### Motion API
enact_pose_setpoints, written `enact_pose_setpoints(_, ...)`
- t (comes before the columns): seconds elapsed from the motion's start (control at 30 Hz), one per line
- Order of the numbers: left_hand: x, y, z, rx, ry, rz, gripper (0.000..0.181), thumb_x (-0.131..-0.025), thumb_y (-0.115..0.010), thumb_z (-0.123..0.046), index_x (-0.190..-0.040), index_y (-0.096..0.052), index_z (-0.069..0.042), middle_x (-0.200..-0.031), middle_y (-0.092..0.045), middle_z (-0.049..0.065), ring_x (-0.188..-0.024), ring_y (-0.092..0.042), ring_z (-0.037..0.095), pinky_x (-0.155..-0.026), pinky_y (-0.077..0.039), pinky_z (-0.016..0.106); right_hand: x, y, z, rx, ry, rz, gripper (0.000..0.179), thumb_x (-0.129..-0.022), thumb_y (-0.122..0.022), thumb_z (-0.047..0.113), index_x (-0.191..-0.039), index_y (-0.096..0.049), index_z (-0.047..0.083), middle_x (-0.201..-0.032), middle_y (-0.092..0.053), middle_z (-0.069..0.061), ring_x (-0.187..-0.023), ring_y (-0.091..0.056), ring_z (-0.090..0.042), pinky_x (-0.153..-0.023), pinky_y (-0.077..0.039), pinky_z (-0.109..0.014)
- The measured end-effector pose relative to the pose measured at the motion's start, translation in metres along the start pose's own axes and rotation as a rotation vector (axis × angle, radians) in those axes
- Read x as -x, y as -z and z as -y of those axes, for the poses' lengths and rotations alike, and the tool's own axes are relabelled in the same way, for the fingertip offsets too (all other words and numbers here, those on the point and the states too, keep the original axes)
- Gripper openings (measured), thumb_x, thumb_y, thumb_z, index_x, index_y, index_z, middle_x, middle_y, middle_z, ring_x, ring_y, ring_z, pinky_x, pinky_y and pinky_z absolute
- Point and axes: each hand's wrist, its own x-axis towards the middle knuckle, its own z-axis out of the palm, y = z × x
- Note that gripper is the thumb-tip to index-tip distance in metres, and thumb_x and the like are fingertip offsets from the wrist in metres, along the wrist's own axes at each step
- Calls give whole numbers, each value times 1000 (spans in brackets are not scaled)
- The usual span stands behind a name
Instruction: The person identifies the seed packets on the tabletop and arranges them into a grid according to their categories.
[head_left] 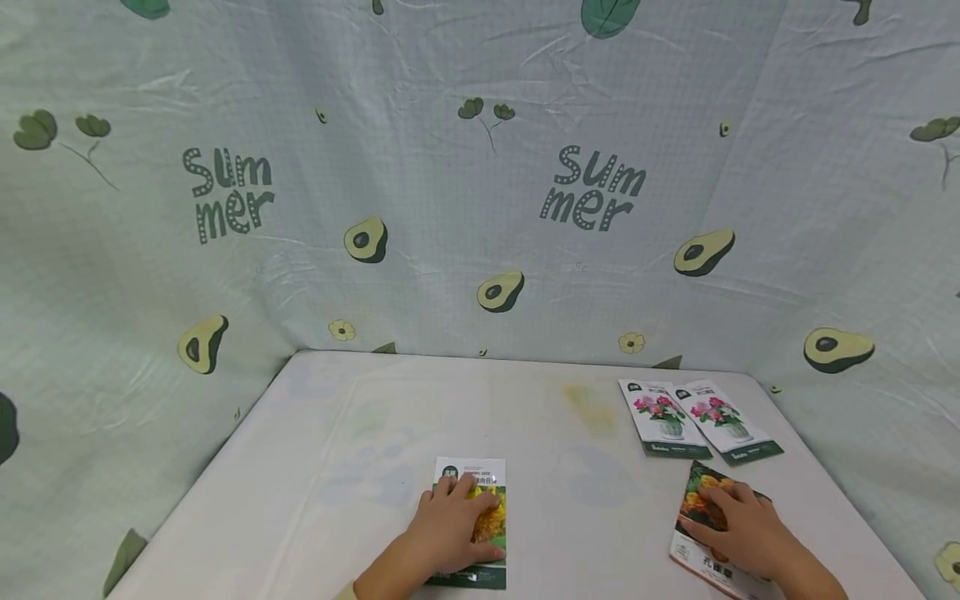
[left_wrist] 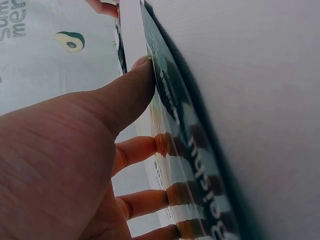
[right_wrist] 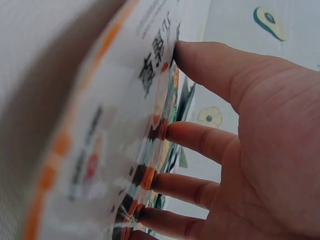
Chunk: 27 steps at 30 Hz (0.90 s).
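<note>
Creased pale sheeting (head_left: 420, 167) behind and both sides of white bench (head_left: 555, 533); sheeting printed with avocados (head_left: 500, 292), flowers (head_left: 342, 330), "summer" lettering (head_left: 594, 188). Bench top shows faint yellow stain (head_left: 591, 408). Light soft.

A pale cloth (head_left: 420, 175) printed with avocados (head_left: 500, 292) and "summer" lettering (head_left: 592, 189) hangs behind a white table (head_left: 300, 517).

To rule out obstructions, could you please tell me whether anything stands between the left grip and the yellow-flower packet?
Nothing visible does: the left grip rests directly on the yellow-flower packet, which lies on the table.
</note>
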Motion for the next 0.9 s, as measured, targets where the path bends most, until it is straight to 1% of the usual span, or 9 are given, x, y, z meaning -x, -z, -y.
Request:
enact_pose_setpoints(0.27,0,1,1,17,7,10,62,-82,-77,-62,-134,-64,-33,-141,-52,9,-126,-47,37,-92,-42,58,-3,-2,6,8,1,13,103,-78,-65,81,-140,-55,0,-138,-39,-39,-117,-41,-61,-93,-44,-74)
enact_pose_setpoints(0.47,0,1,1,7,5,5,62,-81,-78,-62,-134,-64,-32,-139,-52,9,-124,-47,37,-92,-42,58,-3,-3,7,21,22,2,99,-80,-66,79,-139,-57,1,-138,-41,-38,-117,-42,-60,-93,-44,-74)
enact_pose_setpoints(0.73,-1,-1,3,0,1,12,62,-82,-77,-63,-134,-63,-34,-139,-52,7,-122,-48,35,-91,-43,56,0,-5,13,11,47,3,96,-81,-65,78,-139,-57,1,-141,-43,-38,-121,-41,-65,-91,-44,-75)
enact_pose_setpoints(0.9,-2,-1,3,-1,-2,6,62,-81,-77,-63,-134,-64,-34,-137,-52,7,-121,-48,35,-90,-43,56,3,-4,17,8,71,-12,93,-82,-66,77,-138,-58,3,-141,-46,-35,-120,-44,-61,-91,-46,-73)
